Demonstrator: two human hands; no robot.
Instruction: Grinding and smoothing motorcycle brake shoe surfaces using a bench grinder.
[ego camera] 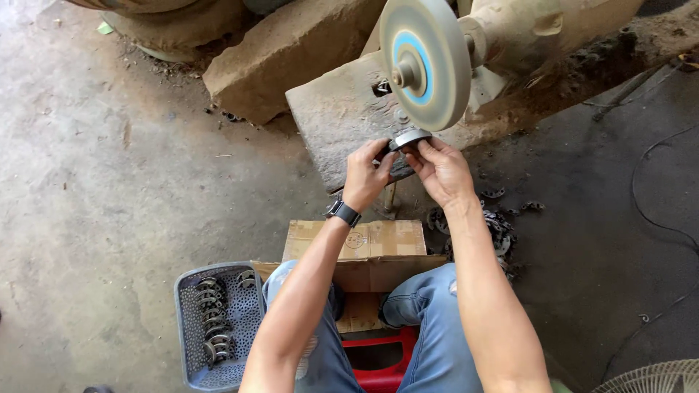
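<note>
Round metal part [409,137], dark with a bright rim, upper centre of the frame, pinched between both hands and pressed up against the lower edge of the buffing wheel [426,62]. Left hand [366,173] clamped on the part's left side, fingers curled around its edge, a black watch [344,212] on the wrist. Right hand [439,169] clamped on the right side, thumb and fingertips closed over the rim. Wheel grey with a blue ring about its hub, mounted on a dusty motor housing [539,29] at the top right, above a rough stone block [342,116]. Below the hands, a cardboard box [368,247] between the knees, in blue jeans, and a red stool [378,360] at the bottom centre. At lower left, a grey perforated plastic basket [191,342] holding a row of similar metal parts [212,320]. More dark parts heaped on the concrete floor [109,182] just right of the box, near the right forearm.
</note>
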